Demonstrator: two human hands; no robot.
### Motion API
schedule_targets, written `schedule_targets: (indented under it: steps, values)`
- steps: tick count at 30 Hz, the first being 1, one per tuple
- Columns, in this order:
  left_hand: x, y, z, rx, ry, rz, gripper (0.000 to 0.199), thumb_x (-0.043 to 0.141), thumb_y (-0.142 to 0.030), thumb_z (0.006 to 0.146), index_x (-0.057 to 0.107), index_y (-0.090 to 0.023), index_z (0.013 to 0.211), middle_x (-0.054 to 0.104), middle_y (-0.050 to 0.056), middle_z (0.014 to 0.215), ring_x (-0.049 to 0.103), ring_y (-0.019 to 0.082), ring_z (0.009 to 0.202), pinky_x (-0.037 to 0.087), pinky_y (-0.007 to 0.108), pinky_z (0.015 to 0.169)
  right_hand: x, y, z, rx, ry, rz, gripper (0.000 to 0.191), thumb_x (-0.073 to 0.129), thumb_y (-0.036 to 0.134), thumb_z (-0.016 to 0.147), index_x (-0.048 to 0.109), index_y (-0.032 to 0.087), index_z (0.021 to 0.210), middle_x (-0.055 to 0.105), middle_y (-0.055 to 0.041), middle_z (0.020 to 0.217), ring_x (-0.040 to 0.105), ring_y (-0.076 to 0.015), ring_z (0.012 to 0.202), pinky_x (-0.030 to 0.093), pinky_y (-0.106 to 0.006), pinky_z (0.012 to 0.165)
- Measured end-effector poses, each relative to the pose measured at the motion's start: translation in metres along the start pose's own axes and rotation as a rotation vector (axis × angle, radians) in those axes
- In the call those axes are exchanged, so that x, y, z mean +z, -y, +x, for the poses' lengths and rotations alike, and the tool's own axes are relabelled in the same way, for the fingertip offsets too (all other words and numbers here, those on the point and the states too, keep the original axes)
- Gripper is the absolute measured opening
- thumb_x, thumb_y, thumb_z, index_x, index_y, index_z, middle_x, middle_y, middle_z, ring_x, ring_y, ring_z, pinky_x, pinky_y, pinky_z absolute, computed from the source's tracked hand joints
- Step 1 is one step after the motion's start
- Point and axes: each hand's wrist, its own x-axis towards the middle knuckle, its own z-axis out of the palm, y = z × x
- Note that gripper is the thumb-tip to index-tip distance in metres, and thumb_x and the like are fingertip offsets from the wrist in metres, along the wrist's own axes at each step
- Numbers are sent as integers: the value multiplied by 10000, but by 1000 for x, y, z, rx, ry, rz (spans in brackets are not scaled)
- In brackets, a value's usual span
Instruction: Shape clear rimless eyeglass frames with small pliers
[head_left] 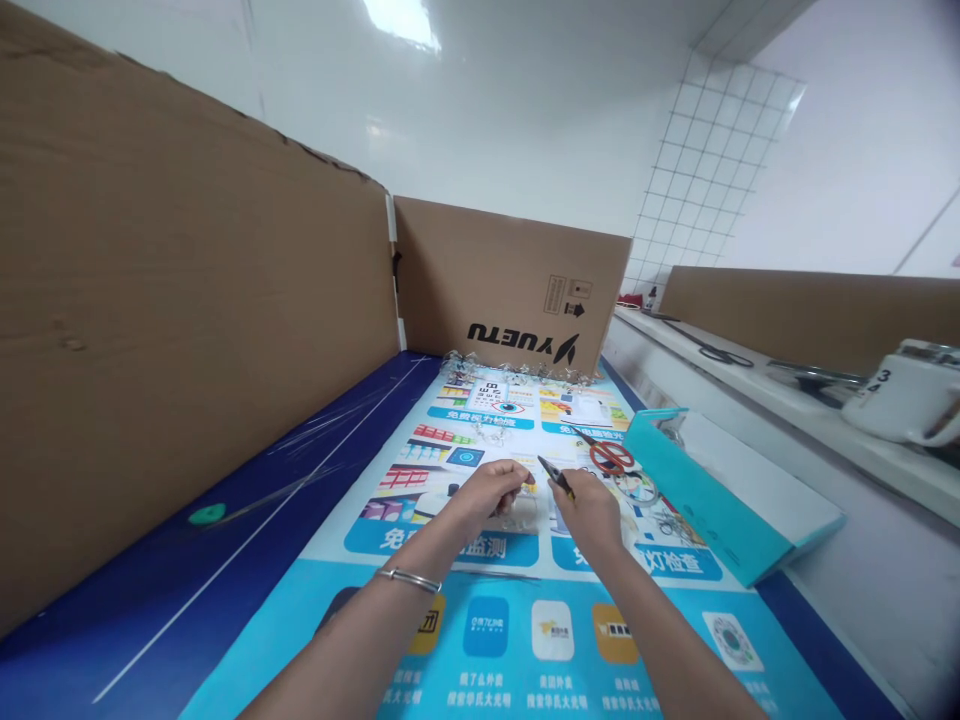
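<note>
My left hand (496, 488) is closed in a pinch over the printed mat. What lies between its fingertips is too small to make out; a few clear, shiny bits show just below it. My right hand (592, 512) grips a pair of pliers (558, 477), dark at the jaws with some yellow at the handle. The pliers' tip points up and left toward my left fingertips, a little apart from them. Scissors (613, 458) with orange-red handles lie beyond my right hand. A loop of thin wire (637, 488) rests on the mat to that hand's right.
A teal open box (712, 510) stands at the right. Clear, glittering pieces (517, 372) line the mat's far edge before a cardboard panel (480, 270). Another panel (187, 270) walls the left, near a green item (207, 514). The right ledge holds a white mug (904, 395) and dark scissors (724, 354).
</note>
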Motion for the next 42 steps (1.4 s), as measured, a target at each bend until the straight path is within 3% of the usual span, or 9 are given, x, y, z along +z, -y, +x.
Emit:
schedule_targets:
  steps: [8,12,18,25,34,38,42]
  values:
    - [20,5,-4,73,35,85,318,603,-422,653,589,-133,784,414,-45,549,318,41,411,242,173,385,-9,12,0,1,-66,-86,201,395,318,847,550,190,838,571,-50,781,493,-169,776,302,-251,674]
    - [25,6,-4,106,-6,121,328,603,-436,650,592,-135,780,402,-49,529,289,36,397,236,175,385,-15,18,0,-40,-78,-205,127,444,277,820,536,190,820,557,-60,787,465,-190,782,279,-283,688]
    - [24,7,-2,160,-111,150,307,581,-447,662,530,-145,684,377,-56,520,295,42,406,229,170,386,-15,25,0,-102,-123,-283,120,439,238,820,523,183,754,528,-57,730,442,-183,746,256,-289,662]
    - [27,4,-4,208,-117,202,255,584,-383,667,513,-139,645,374,-74,481,301,41,411,235,175,416,-13,26,-3,-111,-157,-309,47,495,215,779,527,187,759,523,-42,724,428,-181,736,249,-288,655]
    - [28,7,-4,274,-160,214,212,566,-340,692,539,-133,656,386,-68,488,290,45,430,232,182,439,-11,25,-1,-103,-136,-329,96,460,234,805,534,186,767,531,-45,729,441,-182,744,258,-286,670]
    - [23,6,-4,290,-148,220,209,546,-342,707,541,-136,674,401,-56,522,305,50,456,240,176,440,-7,20,-2,-83,-120,-271,109,462,236,801,552,178,781,545,-52,739,461,-177,761,272,-276,687]
    - [13,4,-1,222,-128,196,215,512,-362,731,538,-149,719,337,-63,506,274,49,435,222,169,416,-5,8,1,-64,-40,-105,151,462,279,800,573,179,819,560,-48,751,480,-167,769,296,-254,682]
